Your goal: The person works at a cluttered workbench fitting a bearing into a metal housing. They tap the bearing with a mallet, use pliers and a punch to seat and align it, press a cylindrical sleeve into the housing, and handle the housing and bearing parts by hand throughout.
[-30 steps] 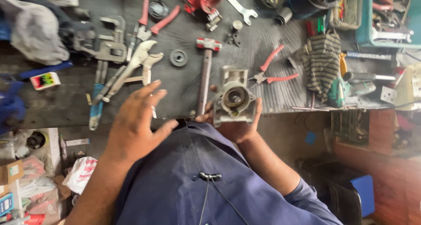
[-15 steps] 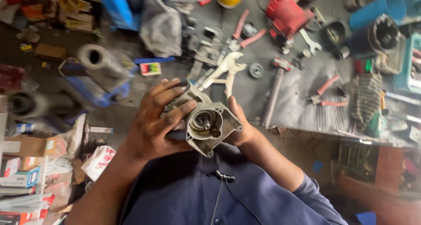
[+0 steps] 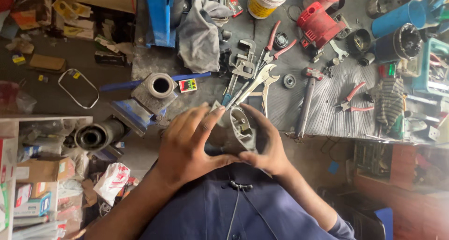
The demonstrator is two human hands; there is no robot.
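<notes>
Since half a second ago I have turned the grey cast-metal housing (image 3: 241,130) in my hands: its round bore, which faced up at me then, now points away, and a narrower hollow side with small fittings shows.

Head view: my left hand (image 3: 189,144) is cupped over the housing's left side, fingers (image 3: 201,123) spread and curled onto it, thumb running along its lower edge. My right hand (image 3: 266,144) wraps the right side, fingers closed round the rim. Both hands grip the housing, thumbs meeting beneath it. The part is held clear of the dark worktop (image 3: 327,104), just above my blue shirt (image 3: 234,207).

On the worktop beyond the housing lie silver locking pliers (image 3: 262,81), a grey pipe wrench (image 3: 243,62), red-handled pliers (image 3: 276,46) and a hammer with a red-marked head (image 3: 306,102). A small black bearing ring (image 3: 289,81) sits between pliers and hammer. A grey rag (image 3: 201,34) lies near the wrench. Left of my hands stands a blue bench vise with a round steel collar (image 3: 156,88).
</notes>
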